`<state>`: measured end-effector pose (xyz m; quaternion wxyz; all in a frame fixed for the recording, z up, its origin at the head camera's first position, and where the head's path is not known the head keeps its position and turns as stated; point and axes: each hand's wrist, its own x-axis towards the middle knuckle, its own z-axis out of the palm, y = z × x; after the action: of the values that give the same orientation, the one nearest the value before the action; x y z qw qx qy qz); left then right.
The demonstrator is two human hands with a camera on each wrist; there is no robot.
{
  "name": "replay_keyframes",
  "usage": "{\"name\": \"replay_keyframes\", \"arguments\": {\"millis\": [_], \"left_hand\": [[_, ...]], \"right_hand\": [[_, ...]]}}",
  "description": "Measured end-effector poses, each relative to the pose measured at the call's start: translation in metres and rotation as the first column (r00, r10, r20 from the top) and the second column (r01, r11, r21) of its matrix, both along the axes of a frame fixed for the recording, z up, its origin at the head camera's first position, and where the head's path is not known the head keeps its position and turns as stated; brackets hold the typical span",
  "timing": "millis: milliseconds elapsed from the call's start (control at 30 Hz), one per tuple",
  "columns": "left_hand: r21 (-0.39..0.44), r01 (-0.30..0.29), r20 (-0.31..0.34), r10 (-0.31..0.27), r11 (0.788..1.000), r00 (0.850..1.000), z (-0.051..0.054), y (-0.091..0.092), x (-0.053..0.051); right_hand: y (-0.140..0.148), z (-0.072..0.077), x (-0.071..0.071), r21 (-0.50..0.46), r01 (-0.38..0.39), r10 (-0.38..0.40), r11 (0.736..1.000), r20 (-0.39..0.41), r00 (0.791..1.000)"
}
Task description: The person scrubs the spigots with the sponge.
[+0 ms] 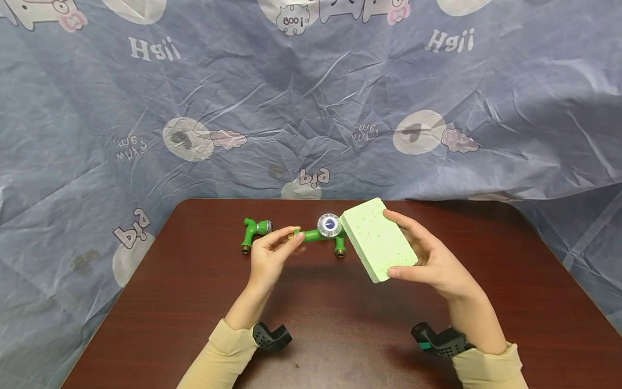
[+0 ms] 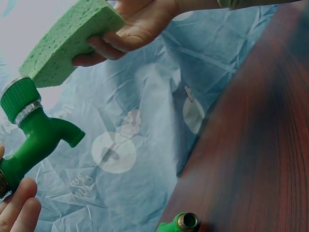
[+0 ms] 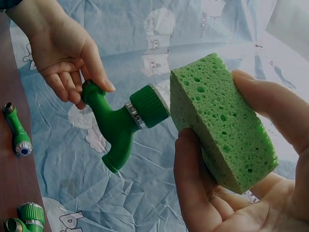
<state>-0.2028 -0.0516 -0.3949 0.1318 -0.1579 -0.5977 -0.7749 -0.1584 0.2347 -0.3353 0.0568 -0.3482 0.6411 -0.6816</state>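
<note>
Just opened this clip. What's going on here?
A person's left hand holds a green tap near one end, up above the dark table. The right hand grips a green sponge, one end of it at the tap's knob and apparently touching it. Two more green taps lie on the table.

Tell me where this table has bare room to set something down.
The table is bare toward its right edge beyond the right sleeve, toward its left edge beyond the leftmost tap, and between that sleeve and the left sleeve, save a tiny speck. The back centre is crowded: the held tap partly hides another tap, with the sponge close by.
</note>
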Motion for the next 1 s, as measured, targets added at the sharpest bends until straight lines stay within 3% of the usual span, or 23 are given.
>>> {"name": "replay_keyframes", "arguments": {"millis": [333, 467, 600, 767, 1000], "left_hand": [[0.119, -0.039, -0.014, 0.041, 0.992, 0.999, 0.001, -0.001, -0.002], [0.105, -0.109, -0.014, 0.111, 0.988, 0.994, 0.001, -0.001, -0.004], [0.089, -0.203, -0.01, 0.205, 0.975, 0.979, -0.003, -0.002, -0.008], [0.112, -0.283, -0.01, 0.286, 0.952, 0.958, -0.015, -0.007, -0.018], [0.064, -0.378, 0.079, 0.372, 0.924, 0.925, -0.035, -0.015, -0.031]], "right_hand": [[0.005, -0.003, -0.004, 0.009, 0.01, -0.01, 1.0, -0.012, 1.0], [0.007, -0.003, -0.005, 0.004, 0.014, -0.014, 1.0, -0.012, 1.0], [0.008, -0.004, -0.005, -0.001, 0.02, -0.02, 1.0, -0.002, 1.0], [0.009, -0.007, -0.007, 0.0, 0.035, -0.035, 0.999, 0.013, 0.999], [0.009, -0.007, -0.01, -0.004, 0.03, -0.03, 1.0, 0.015, 0.999]]}}
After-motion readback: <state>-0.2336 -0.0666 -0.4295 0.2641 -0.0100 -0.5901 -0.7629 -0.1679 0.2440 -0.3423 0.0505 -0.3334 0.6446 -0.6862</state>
